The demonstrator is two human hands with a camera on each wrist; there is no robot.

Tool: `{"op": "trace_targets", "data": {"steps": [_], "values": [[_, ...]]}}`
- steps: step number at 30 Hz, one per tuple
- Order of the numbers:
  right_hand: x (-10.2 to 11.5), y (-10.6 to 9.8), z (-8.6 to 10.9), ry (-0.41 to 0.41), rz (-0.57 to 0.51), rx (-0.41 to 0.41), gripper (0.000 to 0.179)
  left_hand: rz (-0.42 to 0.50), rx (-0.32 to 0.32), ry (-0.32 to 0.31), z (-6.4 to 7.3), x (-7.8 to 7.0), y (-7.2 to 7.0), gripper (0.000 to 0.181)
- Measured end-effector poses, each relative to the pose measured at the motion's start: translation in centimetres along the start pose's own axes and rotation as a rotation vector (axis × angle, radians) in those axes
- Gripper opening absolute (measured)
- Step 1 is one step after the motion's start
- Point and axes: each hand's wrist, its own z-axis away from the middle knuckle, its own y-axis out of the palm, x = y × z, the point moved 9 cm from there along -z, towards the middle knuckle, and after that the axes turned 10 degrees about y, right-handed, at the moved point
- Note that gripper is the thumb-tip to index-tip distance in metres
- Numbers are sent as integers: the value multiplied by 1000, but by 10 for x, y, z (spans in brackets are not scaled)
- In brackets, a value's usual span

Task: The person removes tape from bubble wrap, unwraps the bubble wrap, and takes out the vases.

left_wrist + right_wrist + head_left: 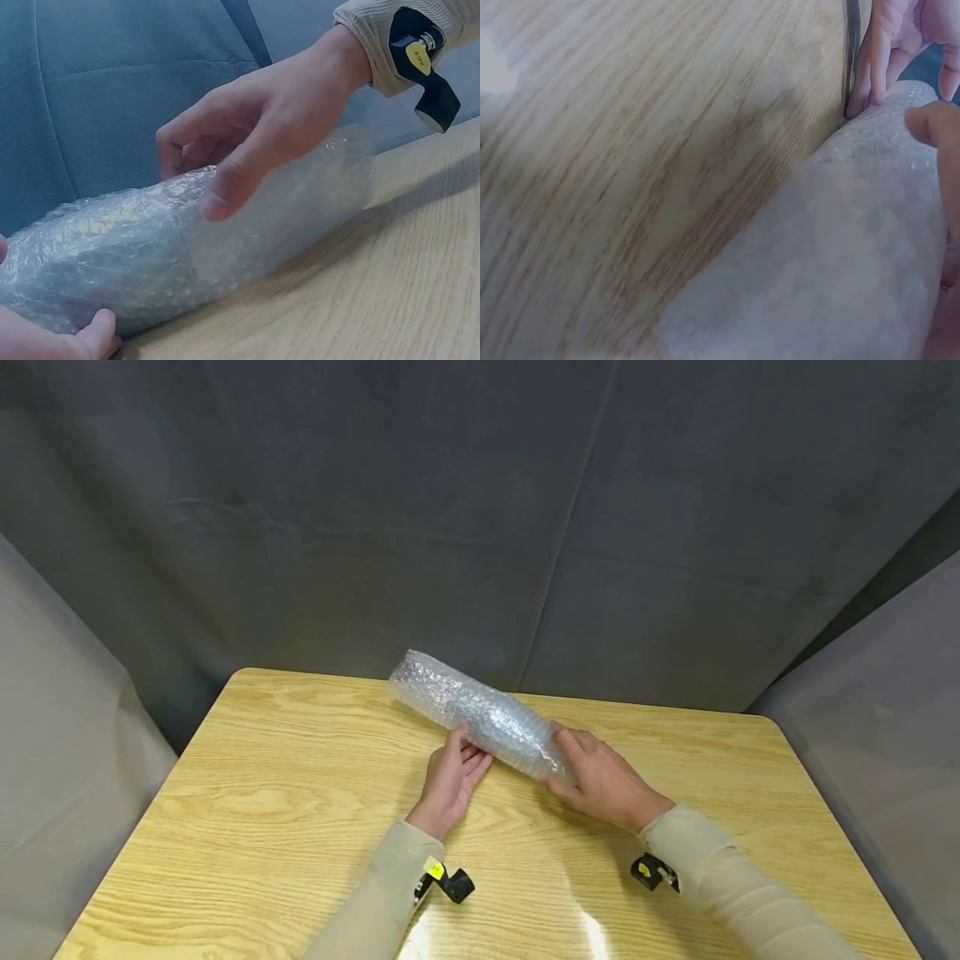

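Note:
A long roll of clear bubble wrap (487,717) lies slantwise near the table's back edge. Something pale bluish shows faintly through it, its kind hidden by the wrap. My right hand (603,777) grips the roll's right end, thumb on the near side and fingers curled over the far side, as the left wrist view (262,120) also shows. My left hand (450,781) touches the near long side around the middle, its fingers fairly straight and low, its thumb higher up. In the right wrist view the left fingers (866,86) rest against the bubble wrap (817,247).
Under the roll is a light wood-grain table (247,810) with rounded back corners. A dark grey curtain (450,527) hangs behind it, and paler grey cloth (67,760) stands at both sides. Small black cameras (456,885) sit on both sleeved wrists.

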Motion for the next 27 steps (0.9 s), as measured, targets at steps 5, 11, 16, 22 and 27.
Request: {"op": "trace_targets", "data": {"steps": [5,11,16,22,27], "values": [[1,0,0,24,-25,16,69,-2,-14,11,1,-1,-1,63],[2,-4,-2,24,-121,36,45,-31,-21,29,2,-3,-1,58],[1,-8,-5,10,-183,23,28,-74,-17,55,2,-6,0,46],[1,-12,-11,-18,-225,-5,14,-95,-26,77,1,-6,-1,26],[-3,-11,-16,8,-264,22,18,-129,-34,90,0,-6,-1,22]]}}
